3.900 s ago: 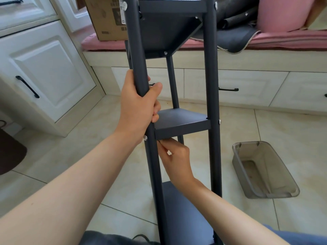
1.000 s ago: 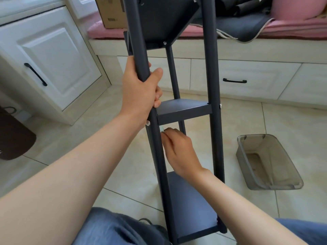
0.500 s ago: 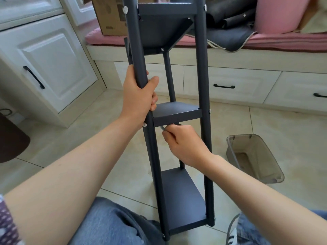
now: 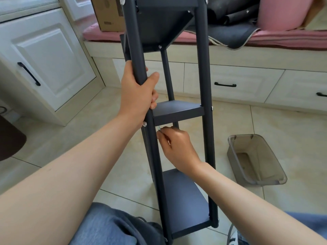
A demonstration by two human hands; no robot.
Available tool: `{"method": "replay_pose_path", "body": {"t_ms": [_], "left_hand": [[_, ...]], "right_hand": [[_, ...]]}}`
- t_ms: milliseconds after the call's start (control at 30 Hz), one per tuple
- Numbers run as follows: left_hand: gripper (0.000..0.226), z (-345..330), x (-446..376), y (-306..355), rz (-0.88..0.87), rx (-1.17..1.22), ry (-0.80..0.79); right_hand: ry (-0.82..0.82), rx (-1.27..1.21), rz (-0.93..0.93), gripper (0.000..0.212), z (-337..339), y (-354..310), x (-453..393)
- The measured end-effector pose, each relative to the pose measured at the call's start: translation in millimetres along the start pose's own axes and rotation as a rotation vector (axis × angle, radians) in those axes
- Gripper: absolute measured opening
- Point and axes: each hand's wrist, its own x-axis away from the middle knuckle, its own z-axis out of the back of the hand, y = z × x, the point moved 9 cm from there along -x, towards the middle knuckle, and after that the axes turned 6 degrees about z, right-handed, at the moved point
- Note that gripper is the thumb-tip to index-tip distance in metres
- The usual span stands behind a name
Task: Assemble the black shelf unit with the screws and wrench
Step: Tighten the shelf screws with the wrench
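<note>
The black shelf unit (image 4: 203, 71) stands upright in front of me, with three shelves fixed between dark posts. My left hand (image 4: 137, 93) grips the near left post just above the middle shelf (image 4: 177, 110). A silver screw head (image 4: 144, 123) shows on that post below my left hand. My right hand (image 4: 175, 145) sits under the middle shelf with fingers curled, pinching a thin metal wrench (image 4: 159, 129) whose tip pokes out towards the left post. Most of the wrench is hidden inside the hand.
A translucent grey plastic bin (image 4: 254, 160) lies on the tiled floor to the right. White cabinets (image 4: 44, 57) stand at the left, a drawer bench (image 4: 247, 80) with pink cushion, box and dark cloth behind. My knees are below the shelf's base.
My right hand has shifted slightly under the middle shelf, turning at the wrist with the wrench. The left hand keeps its grip on the post. The view has tilted a little.
</note>
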Motion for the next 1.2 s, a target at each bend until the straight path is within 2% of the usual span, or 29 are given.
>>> {"method": "replay_pose_path", "body": {"t_ms": [133, 267, 567, 733, 833, 900, 1067, 1133, 1200], "left_hand": [[0.021, -1.4, -1.4, -0.6, -0.001, 0.012, 0.007], [0.022, -2.2, -2.6, -1.7, -0.005, 0.022, 0.010], [0.023, -11.0, -2.5, 1.3, -0.033, 0.013, -0.013], [0.021, -17.0, 1.1, 4.5, -0.042, 0.022, 0.007], [0.022, -25.9, 4.0, 7.5, -0.038, 0.051, 0.002], [0.022, -31.8, 5.9, 9.9, -0.037, 0.059, -0.010], [0.019, -40.3, 10.1, 14.7, -0.036, 0.039, -0.031], [0.018, -42.1, 12.9, 17.8, -0.038, 0.029, -0.048], [0.016, -45.1, 16.9, 20.4, -0.041, 0.006, -0.078]], "right_hand": [[0.077, -0.050, 0.010, 0.028, -5.8, 1.2, -1.8], [0.141, -0.078, 0.049, 0.036, -9.3, 2.7, -5.5], [0.256, -0.094, 0.191, 0.019, -9.7, 0.5, -16.5], [0.218, -0.098, 0.169, 0.018, -4.7, 0.9, -17.5], [0.132, -0.084, 0.143, 0.014, 6.3, 1.0, -10.4], [0.044, 0.013, 0.134, 0.019, 17.4, 3.5, -1.8], [-0.325, 0.160, -0.123, 0.029, 39.9, 21.7, 24.2], [-0.303, 0.106, -0.248, 0.029, 58.2, 22.0, 34.6], [-0.196, -0.002, -0.383, 0.030, 73.1, 19.6, 45.5]]}}
